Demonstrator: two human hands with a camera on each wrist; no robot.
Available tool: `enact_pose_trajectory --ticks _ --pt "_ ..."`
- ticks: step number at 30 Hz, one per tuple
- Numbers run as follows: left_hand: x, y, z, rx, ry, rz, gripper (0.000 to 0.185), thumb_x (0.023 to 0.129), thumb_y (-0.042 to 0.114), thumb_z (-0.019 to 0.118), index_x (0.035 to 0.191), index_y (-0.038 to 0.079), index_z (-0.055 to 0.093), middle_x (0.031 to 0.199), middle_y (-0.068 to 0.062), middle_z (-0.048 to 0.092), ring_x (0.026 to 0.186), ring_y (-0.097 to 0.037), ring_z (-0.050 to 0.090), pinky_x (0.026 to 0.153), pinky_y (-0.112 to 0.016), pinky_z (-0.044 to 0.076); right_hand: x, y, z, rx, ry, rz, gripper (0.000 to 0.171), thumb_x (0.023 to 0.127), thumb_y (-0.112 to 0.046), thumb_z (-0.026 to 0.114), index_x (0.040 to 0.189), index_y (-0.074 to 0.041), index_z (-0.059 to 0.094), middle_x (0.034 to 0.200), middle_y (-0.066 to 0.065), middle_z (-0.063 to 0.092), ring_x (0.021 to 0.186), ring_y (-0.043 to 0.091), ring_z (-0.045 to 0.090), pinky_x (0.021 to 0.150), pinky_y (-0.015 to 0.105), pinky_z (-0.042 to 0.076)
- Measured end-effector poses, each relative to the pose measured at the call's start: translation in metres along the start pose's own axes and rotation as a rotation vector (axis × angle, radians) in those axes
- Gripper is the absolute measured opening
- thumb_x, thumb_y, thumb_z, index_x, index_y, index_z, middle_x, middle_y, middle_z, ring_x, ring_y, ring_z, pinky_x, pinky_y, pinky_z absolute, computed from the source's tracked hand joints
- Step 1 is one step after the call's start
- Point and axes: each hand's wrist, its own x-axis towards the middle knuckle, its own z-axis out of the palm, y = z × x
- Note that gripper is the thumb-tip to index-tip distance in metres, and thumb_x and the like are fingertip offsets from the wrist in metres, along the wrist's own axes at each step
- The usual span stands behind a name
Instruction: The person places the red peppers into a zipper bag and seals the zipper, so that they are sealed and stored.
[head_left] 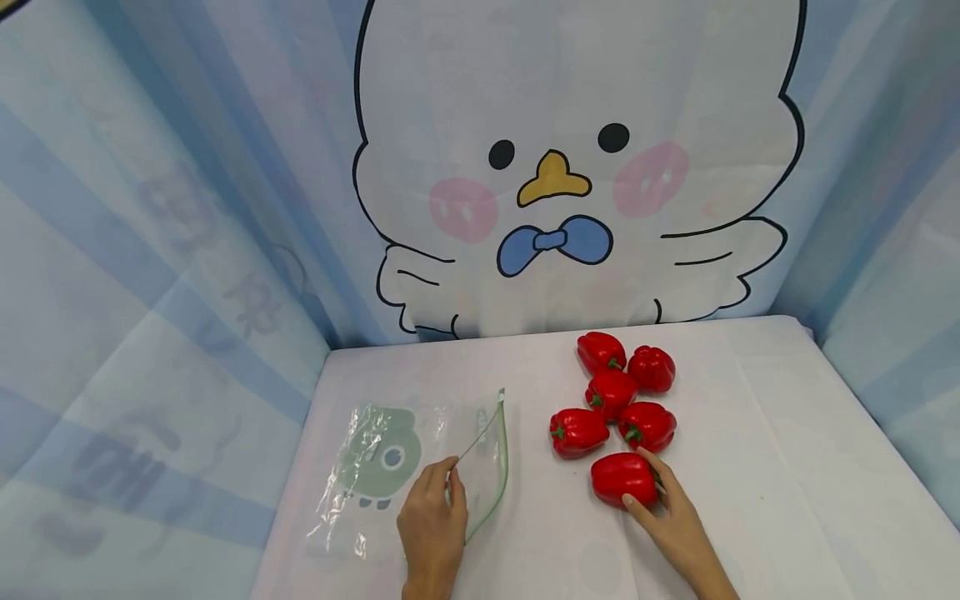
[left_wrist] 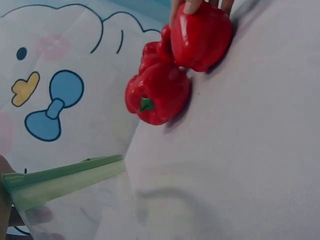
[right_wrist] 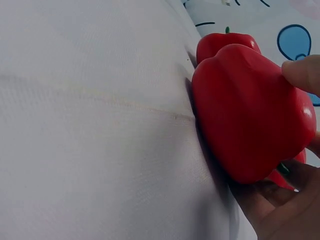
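My left hand (head_left: 433, 525) pinches the top edge of a clear zip bag (head_left: 457, 425) that lies on the left of the table. The bag has a green-edged mouth, which stands parted toward the right, and a green cartoon print. In the left wrist view its green strip (left_wrist: 65, 180) rises beside the fingers. My right hand (head_left: 675, 525) grips the nearest red bell pepper (head_left: 622, 478), thumb on one side and fingers on the other. The right wrist view shows this pepper (right_wrist: 247, 110) on its side, close to the cloth. Part of its stem end is hidden by the fingers.
Several more red bell peppers (head_left: 611, 392) lie clustered just beyond the held one. A white cloth (head_left: 787, 458) covers the table. Behind it hangs a curtain (head_left: 555, 292) with a cartoon bird; more curtain (head_left: 150, 333) closes in the left side.
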Motion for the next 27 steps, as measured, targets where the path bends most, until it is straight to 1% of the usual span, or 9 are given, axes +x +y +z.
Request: enact_pose_trajectory --ticks 5,10,16,18,19,20,22,25,27 --pt "-0.001 0.000 -0.001 0.010 0.019 0.022 0.021 0.080 -0.004 0.079 0.097 0.007 0.076 0.087 -0.006 0.077 0.068 -0.017 0.071 0.055 -0.030 0.057 -0.002 0.002 0.001 0.001 -0.030 -0.015 0.084 0.098 -0.040 0.072 0.163 -0.016 0.026 0.168 0.023 0.029 0.150 0.047 0.035 0.116 0.069 0.037" --pt "-0.003 -0.001 -0.001 0.025 0.052 0.066 0.021 0.080 -0.003 0.079 0.097 0.008 0.076 0.089 -0.006 0.077 0.068 -0.018 0.071 0.054 -0.030 0.057 -0.002 0.003 0.004 0.011 -0.023 -0.022 0.083 0.098 -0.040 0.072 0.163 -0.017 0.027 0.167 0.021 0.032 0.148 0.045 0.037 0.116 0.069 0.039" --pt "-0.005 -0.003 0.001 0.027 0.086 0.098 0.022 0.079 -0.004 0.078 0.097 0.008 0.075 0.090 -0.006 0.076 0.070 -0.019 0.071 0.054 -0.032 0.057 -0.001 0.000 0.011 0.052 -0.006 -0.051 0.080 0.098 -0.038 0.072 0.163 -0.019 0.029 0.164 0.017 0.038 0.145 0.037 0.041 0.114 0.067 0.042" --pt "-0.006 -0.003 0.001 0.028 0.097 0.105 0.021 0.079 -0.004 0.078 0.096 0.008 0.075 0.090 -0.006 0.075 0.071 -0.020 0.072 0.055 -0.032 0.057 -0.001 -0.002 0.014 0.058 -0.004 -0.053 0.080 0.098 -0.038 0.073 0.163 -0.020 0.030 0.164 0.015 0.039 0.144 0.033 0.041 0.114 0.064 0.045" --pt "-0.006 -0.002 0.001 0.026 0.102 0.108 0.021 0.079 -0.004 0.078 0.096 0.008 0.075 0.090 -0.006 0.075 0.071 -0.020 0.072 0.055 -0.032 0.058 -0.001 -0.003 0.016 0.057 -0.001 -0.050 0.080 0.098 -0.038 0.073 0.163 -0.021 0.030 0.164 0.014 0.039 0.143 0.030 0.041 0.113 0.060 0.047" --pt "-0.006 -0.002 0.001 0.023 0.106 0.110 0.021 0.079 -0.005 0.078 0.096 0.008 0.076 0.090 -0.006 0.075 0.071 -0.020 0.072 0.055 -0.032 0.058 -0.001 -0.004 0.017 0.054 0.002 -0.047 0.080 0.097 -0.039 0.073 0.163 -0.022 0.030 0.165 0.012 0.039 0.142 0.025 0.042 0.113 0.054 0.049" --pt "-0.008 -0.001 0.001 0.015 0.107 0.112 0.021 0.078 -0.005 0.078 0.095 0.007 0.075 0.090 -0.006 0.075 0.072 -0.020 0.072 0.055 -0.032 0.058 -0.001 -0.005 0.020 0.047 0.015 -0.048 0.079 0.097 -0.039 0.073 0.162 -0.023 0.032 0.165 0.009 0.040 0.138 0.013 0.042 0.109 0.038 0.052" --pt "-0.010 0.000 0.001 0.003 0.099 0.110 0.021 0.078 -0.005 0.078 0.095 0.007 0.075 0.090 -0.006 0.075 0.072 -0.020 0.072 0.055 -0.032 0.058 -0.001 -0.007 0.024 0.068 0.036 -0.064 0.077 0.097 -0.036 0.074 0.161 -0.022 0.034 0.164 0.008 0.041 0.129 -0.007 0.040 0.101 0.019 0.048" --pt "-0.012 0.000 0.002 0.002 0.091 0.109 0.021 0.079 -0.004 0.078 0.095 0.007 0.075 0.090 -0.006 0.075 0.072 -0.019 0.072 0.055 -0.031 0.058 -0.001 -0.009 0.028 0.096 0.048 -0.086 0.076 0.097 -0.032 0.075 0.160 -0.020 0.036 0.163 0.009 0.043 0.123 -0.017 0.039 0.098 0.012 0.047"
